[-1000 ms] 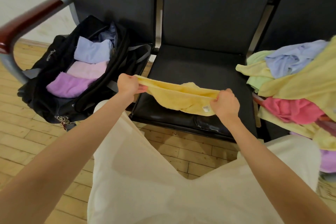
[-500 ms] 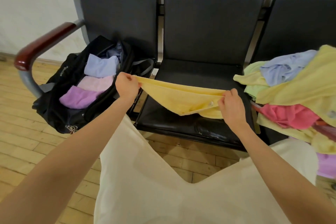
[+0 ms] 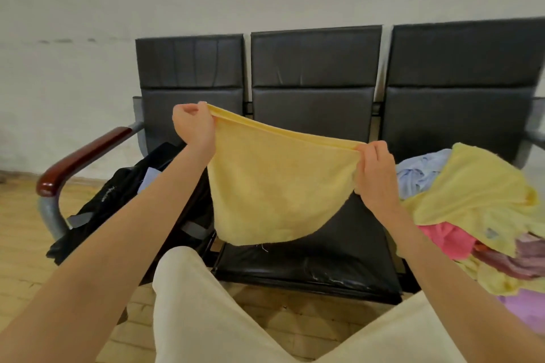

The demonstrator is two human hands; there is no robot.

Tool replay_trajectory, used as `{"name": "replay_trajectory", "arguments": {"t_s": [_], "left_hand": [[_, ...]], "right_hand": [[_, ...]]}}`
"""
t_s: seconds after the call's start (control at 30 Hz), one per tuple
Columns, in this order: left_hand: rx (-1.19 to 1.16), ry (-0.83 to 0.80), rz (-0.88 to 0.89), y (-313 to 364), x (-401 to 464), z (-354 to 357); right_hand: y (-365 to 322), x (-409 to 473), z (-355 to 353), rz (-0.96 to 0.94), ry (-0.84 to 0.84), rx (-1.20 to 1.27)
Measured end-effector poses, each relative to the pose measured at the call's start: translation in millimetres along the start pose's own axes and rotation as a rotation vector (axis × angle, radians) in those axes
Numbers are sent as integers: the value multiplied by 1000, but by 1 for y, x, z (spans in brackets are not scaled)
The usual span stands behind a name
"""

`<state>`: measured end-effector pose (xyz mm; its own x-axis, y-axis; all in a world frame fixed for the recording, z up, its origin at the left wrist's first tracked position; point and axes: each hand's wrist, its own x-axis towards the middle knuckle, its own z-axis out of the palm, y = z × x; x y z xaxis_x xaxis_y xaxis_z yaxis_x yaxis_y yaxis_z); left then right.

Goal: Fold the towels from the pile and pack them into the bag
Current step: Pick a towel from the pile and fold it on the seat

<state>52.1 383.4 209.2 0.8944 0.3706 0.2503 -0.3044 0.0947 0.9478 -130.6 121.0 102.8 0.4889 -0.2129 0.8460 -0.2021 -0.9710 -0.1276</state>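
A yellow towel (image 3: 274,194) hangs stretched in the air above the middle seat (image 3: 339,253). My left hand (image 3: 193,127) grips its top left corner and my right hand (image 3: 376,174) pinches its top right corner, lower than the left. The black bag (image 3: 106,206) lies on the left seat, mostly hidden behind my left arm; a bit of a pale blue towel (image 3: 149,180) shows inside it. The pile of towels (image 3: 483,203) in yellow, blue, pink and purple lies on the right seat.
A row of three black seats stands against a white wall. A wooden armrest (image 3: 79,159) on a grey metal frame sticks out at the left end. The floor is light wooden boards (image 3: 23,244). My legs in cream trousers (image 3: 206,318) fill the foreground.
Both hands have lifted the yellow towel up from just above the seat, and it now hangs open below them. The view has tilted up toward the wall.
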Motion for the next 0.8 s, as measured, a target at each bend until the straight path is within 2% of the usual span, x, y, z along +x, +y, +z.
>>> {"name": "replay_trajectory", "arguments": {"t_s": [0.1,0.23,0.3,0.37,0.43,0.53,0.67,0.8], "left_hand": [[147,3,130,5,-7,-9],[484,-161,385,-5,-3,-25],[669,-288,478,-17,6,-30],[769,-363,471,-31,15,-26],[760,-414,352,-45,20,-11],[661,-413,205,-56,24,25],[572,-455,196,-54,23,72],[461,-434,202,-51,29,101]], "right_hand": [[-8,1,-15,-14,59,130],[-5,-3,-15,192,-40,333],[1,-1,-10,265,-137,295],[9,3,-1,233,-256,117],[16,10,10,220,-317,-41],[26,28,26,373,-333,-9],[44,72,38,661,-291,146],[57,96,44,678,-121,294]]}}
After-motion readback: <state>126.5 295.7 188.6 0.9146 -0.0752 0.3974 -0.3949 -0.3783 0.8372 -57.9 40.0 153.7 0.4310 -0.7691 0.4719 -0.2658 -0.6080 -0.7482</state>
